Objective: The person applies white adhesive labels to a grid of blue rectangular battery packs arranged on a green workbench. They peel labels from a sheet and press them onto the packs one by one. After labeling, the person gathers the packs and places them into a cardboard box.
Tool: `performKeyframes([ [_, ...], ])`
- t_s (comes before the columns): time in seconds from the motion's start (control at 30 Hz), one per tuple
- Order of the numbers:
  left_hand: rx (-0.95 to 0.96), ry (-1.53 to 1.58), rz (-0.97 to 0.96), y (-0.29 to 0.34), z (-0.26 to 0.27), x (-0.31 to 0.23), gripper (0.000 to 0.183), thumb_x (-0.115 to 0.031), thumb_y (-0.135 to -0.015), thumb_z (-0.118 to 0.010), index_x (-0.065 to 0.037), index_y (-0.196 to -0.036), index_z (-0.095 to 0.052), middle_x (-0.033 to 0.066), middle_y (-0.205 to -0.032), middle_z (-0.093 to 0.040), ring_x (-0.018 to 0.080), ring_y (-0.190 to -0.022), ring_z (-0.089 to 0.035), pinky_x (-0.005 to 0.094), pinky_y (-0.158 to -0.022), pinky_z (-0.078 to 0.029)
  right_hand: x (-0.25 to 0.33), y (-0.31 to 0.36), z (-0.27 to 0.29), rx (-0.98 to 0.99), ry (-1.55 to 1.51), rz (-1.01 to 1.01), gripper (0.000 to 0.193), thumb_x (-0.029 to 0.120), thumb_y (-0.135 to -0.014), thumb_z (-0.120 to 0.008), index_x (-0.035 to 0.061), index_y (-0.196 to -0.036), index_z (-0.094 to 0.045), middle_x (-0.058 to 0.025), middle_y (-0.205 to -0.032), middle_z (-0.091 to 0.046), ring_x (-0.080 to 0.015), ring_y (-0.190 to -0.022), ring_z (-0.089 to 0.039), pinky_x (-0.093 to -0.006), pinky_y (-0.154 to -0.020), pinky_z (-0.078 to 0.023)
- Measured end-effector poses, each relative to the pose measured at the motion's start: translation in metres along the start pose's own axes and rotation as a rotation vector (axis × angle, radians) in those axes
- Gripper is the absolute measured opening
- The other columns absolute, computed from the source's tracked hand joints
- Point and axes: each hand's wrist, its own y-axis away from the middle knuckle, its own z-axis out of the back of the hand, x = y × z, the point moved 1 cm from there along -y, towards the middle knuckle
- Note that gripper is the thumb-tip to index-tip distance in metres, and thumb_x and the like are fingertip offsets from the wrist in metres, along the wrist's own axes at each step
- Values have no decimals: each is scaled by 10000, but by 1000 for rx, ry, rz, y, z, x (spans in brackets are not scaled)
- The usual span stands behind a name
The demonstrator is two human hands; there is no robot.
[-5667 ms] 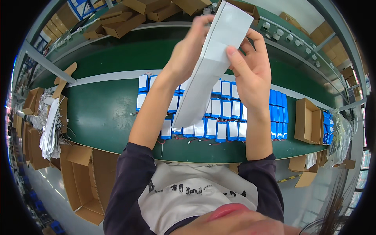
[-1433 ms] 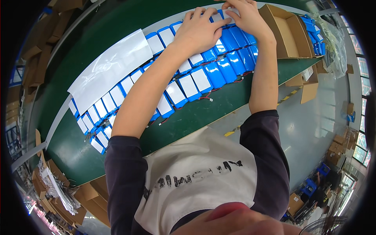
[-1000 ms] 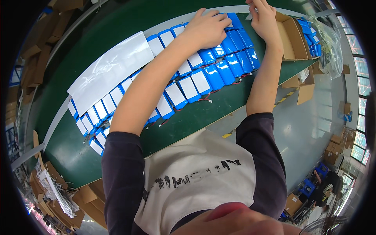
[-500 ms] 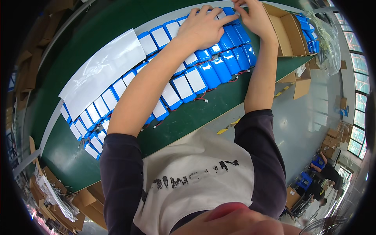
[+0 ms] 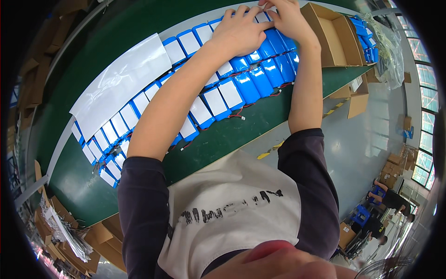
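Rows of blue shrink-wrapped battery packs (image 5: 247, 88) lie on the green table (image 5: 223, 139), with thin red and black leads and small white connectors along their near edges. Many packs carry a white rectangular sticker (image 5: 214, 102); several at the right are plain blue. My left hand (image 5: 239, 35) rests on the far row, fingers spread over the packs. Beside it, at the far edge, my right hand (image 5: 288, 21) has its thumb and fingers bent together in a pinch near a white sticker. What they grip, if anything, I cannot make out.
A glossy white sheet (image 5: 123, 83) covers part of the far rows at left. An open cardboard box (image 5: 332, 39) stands right of my right hand, with more blue packs (image 5: 367, 39) and a clear plastic bag (image 5: 390, 56) beyond. People (image 5: 395, 200) sit in the right background.
My right hand has moved left, closer to my left hand's fingers. My left hand stays spread on nearly the same packs.
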Motion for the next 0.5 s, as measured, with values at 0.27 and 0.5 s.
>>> performKeyframes([
  [0.27, -30, 22, -61, -22, -6, 1, 424, -296, -1004, -531, -301, -1421, -608, 37, -1635, -410, 305, -1524, -334, 595, -1210, -273, 10, 0, 24, -381, 129, 89, 513, -108, -789, -582, 82, -1260, -654, -162, -1281, -625, -383, -1257, -535, -429, -1112, -406],
  [0.5, -83, 128, -41, -16, -15, -2, 490, -267, -991, -548, -231, -1480, -531, 66, -1584, -480, 295, -1507, -371, 558, -1225, -271, -10, 19, 49, -472, -285, -169, 351, -36, -939, -604, 39, -1282, -621, -96, -974, -704, -133, -899, -667, -266, -776, -526],
])
